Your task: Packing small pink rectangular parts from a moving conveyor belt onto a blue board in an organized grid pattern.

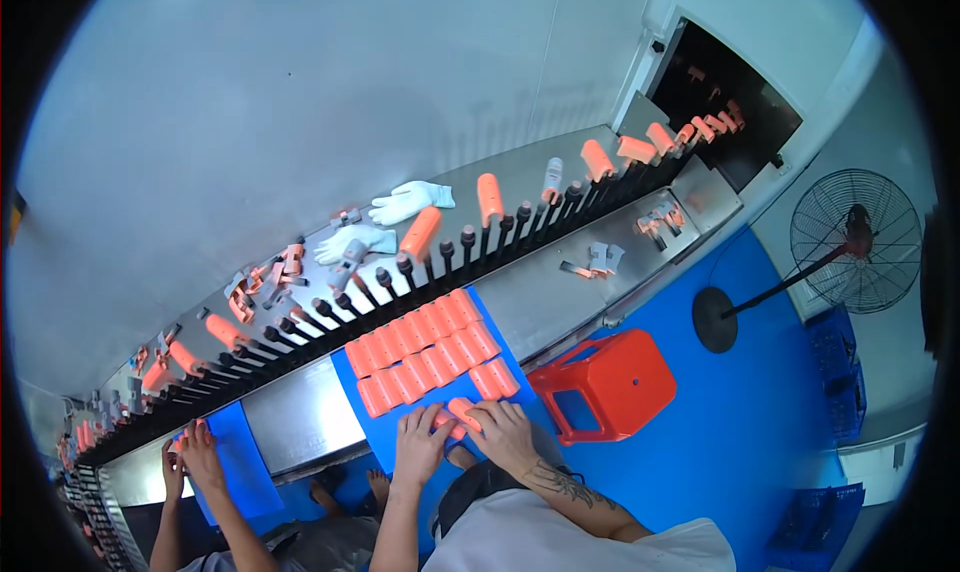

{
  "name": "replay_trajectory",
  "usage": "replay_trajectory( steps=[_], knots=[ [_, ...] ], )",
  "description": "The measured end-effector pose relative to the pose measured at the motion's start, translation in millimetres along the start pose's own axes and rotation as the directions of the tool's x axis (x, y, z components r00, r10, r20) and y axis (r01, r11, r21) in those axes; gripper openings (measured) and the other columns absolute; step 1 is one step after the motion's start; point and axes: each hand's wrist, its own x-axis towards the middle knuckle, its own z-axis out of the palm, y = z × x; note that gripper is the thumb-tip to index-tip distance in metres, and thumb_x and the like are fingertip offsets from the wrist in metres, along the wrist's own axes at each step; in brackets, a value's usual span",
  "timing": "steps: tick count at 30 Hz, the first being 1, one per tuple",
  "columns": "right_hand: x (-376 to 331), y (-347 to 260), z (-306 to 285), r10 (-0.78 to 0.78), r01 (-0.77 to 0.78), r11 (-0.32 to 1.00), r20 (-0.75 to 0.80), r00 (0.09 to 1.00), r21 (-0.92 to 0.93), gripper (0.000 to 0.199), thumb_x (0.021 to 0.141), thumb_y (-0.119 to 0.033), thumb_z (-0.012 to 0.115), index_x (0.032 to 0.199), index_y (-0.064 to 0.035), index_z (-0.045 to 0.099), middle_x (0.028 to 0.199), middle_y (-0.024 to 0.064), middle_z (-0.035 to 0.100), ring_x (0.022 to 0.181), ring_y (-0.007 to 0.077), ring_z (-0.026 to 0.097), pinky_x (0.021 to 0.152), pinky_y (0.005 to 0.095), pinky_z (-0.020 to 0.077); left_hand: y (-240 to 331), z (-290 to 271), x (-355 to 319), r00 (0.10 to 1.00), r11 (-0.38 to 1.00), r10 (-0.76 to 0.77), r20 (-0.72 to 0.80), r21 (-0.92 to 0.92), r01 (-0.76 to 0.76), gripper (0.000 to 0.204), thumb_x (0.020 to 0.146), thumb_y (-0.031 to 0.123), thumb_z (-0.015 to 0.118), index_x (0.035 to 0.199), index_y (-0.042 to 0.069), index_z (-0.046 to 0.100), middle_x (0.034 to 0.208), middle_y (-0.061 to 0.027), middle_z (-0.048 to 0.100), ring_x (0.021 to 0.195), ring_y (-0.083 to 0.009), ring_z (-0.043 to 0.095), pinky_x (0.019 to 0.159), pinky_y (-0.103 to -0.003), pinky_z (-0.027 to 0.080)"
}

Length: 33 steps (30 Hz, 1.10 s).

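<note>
My left hand [420, 444] is closed on a small orange curved plastic shell [453, 429]. Just beside it, my right hand [503, 436] grips a second orange plastic shell [463, 410], and the two pieces are close together or touching. Both hands are at the near edge of a blue sheet [350, 384]. Beyond my fingers, rows of orange curved shells [425, 360] lie side by side on that sheet. My fingers partly cover the held pieces.
A line of black upright pegs [447, 252], some topped with orange shells [489, 198], runs behind the metal bench [305, 412]. White gloves [410, 204] lie beyond it. At left, a co-worker's hands [195, 457] hold an orange piece. A red stool [625, 377] and standing fan [855, 234] are right.
</note>
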Motion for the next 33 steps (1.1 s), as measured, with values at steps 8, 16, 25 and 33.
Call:
replay_trajectory(
  steps=[8,16,25,33],
  knots=[
    [-6.9,14.4,6.1,-0.103,0.111,0.994,0.223,0.969,-0.021,0.029,0.083,-0.02,0.067,0.11,-0.0087,0.068,0.128,0.0091,0.059,0.104,0.0245,0.059,0.086,0.0392,0.0452,30.1,32.1,-14.2,0.876,0.77,-0.475,-0.084,-0.521,0.368,0.034,0.083,0.01,0.075,0.115,0.0,0.065,0.135,-0.0202,0.05,0.105,-0.0327,0.06,0.09,-0.039,0.051],
    [-11.6,46.6,-5.5,-0.178,0.172,0.984,0.212,0.961,0.046,0.03,0.086,-0.014,0.058,0.114,-0.0058,0.066,0.135,0.0149,0.056,0.108,0.0273,0.059,0.089,0.0392,0.0472,53.5,49.6,-0.1,0.913,0.885,-0.368,-0.175,-0.368,0.285,0.03,0.083,0.014,0.077,0.108,0.0,0.068,0.136,-0.0225,0.05,0.114,-0.0389,0.058,0.095,-0.042,0.05],
    [26.1,64.5,-50.9,-0.184,0.177,0.983,0.167,0.969,0.054,0.039,0.079,-0.012,0.06,0.117,-0.001,0.063,0.131,0.0177,0.057,0.119,0.0354,0.054,0.096,0.0453,0.0451,80.0,44.6,25.7,0.85,0.83,-0.48,-0.216,-0.426,0.36,0.03,0.079,0.008,0.078,0.105,0.001,0.065,0.132,-0.0221,0.051,0.117,-0.0377,0.055,0.098,-0.043,0.047],
    [196.3,90.6,-146.7,-0.032,0.148,0.931,-0.329,0.944,0.334,0.018,0.09,-0.013,0.066,0.102,0.0009,0.068,0.093,0.0174,0.07,0.084,0.0341,0.07,0.075,0.0418,0.0551,88.0,-55.8,159.5,0.878,0.956,-0.061,-0.474,-0.281,-0.086,0.023,0.086,0.002,0.069,0.108,0.0,0.064,0.107,-0.0169,0.067,0.101,-0.0365,0.064,0.087,-0.042,0.052]
  ],
)
